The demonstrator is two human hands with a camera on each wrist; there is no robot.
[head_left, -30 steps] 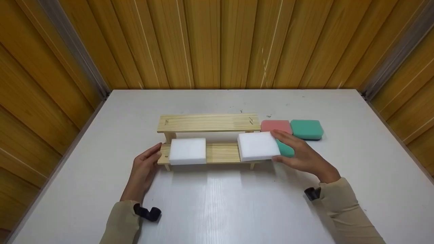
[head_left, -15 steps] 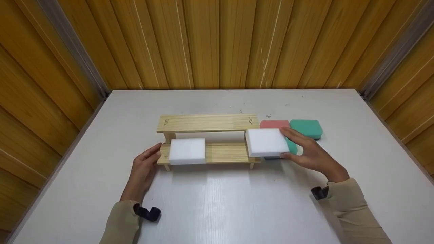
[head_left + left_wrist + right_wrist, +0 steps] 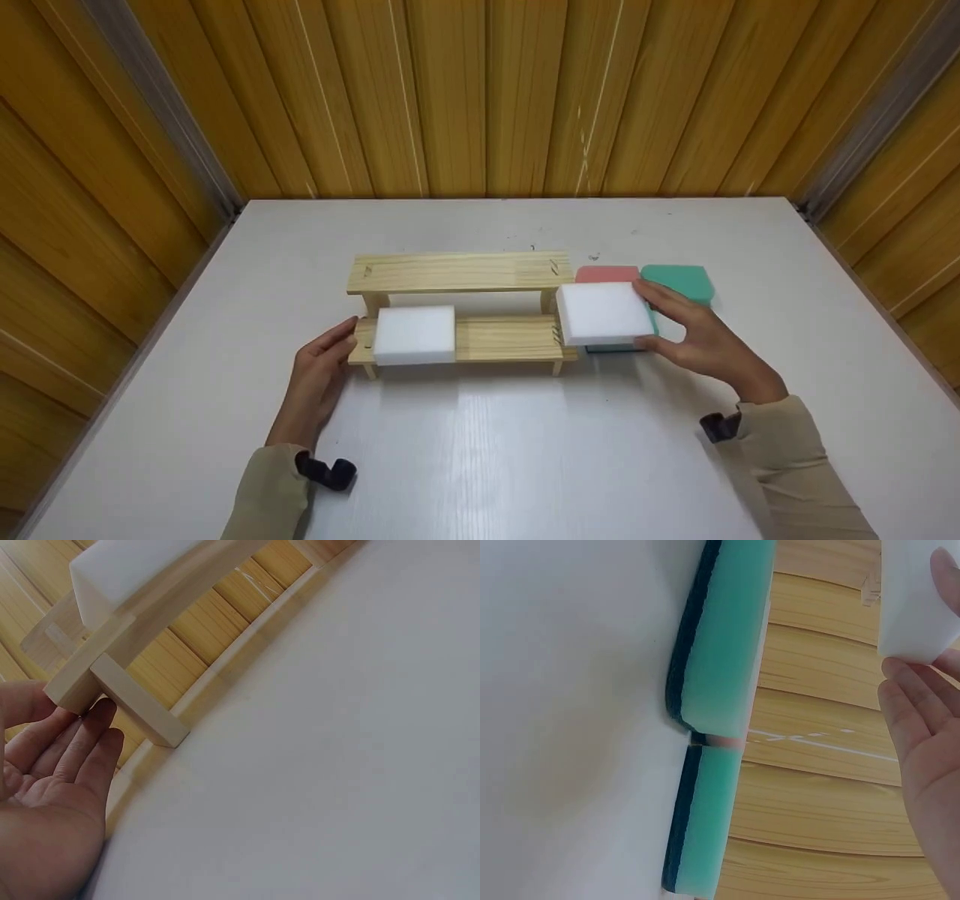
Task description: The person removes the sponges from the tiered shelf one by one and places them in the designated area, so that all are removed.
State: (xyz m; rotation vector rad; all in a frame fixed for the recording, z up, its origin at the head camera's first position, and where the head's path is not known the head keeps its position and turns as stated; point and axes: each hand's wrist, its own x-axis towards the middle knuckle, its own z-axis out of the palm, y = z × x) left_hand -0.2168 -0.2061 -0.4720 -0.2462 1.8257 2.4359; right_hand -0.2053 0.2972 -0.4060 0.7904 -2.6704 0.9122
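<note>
A two-step wooden rack (image 3: 506, 339) stands on the table, and one white sponge block (image 3: 414, 334) lies on the left part of its lower step. My left hand (image 3: 319, 379) pinches the left end of that step; the left wrist view shows thumb and fingers (image 3: 56, 765) around the board end (image 3: 79, 675). With thumb and fingers at its right edge, my right hand (image 3: 705, 341) holds a second white block (image 3: 606, 313) raised off the surface, past the lower step's right end. In the right wrist view this block (image 3: 915, 607) is above the green sponges (image 3: 724, 645).
Right of the rack, a pink sponge (image 3: 607, 274) and a green sponge (image 3: 679, 281) lie side by side on the white table (image 3: 480, 450). Another green sponge (image 3: 611, 348) is mostly hidden under the held block. Wood-patterned walls (image 3: 450, 97) surround the table.
My right hand has carried the second white block to the right, from over the lower step's right part to beyond its end. My left hand and the rack have stayed in place.
</note>
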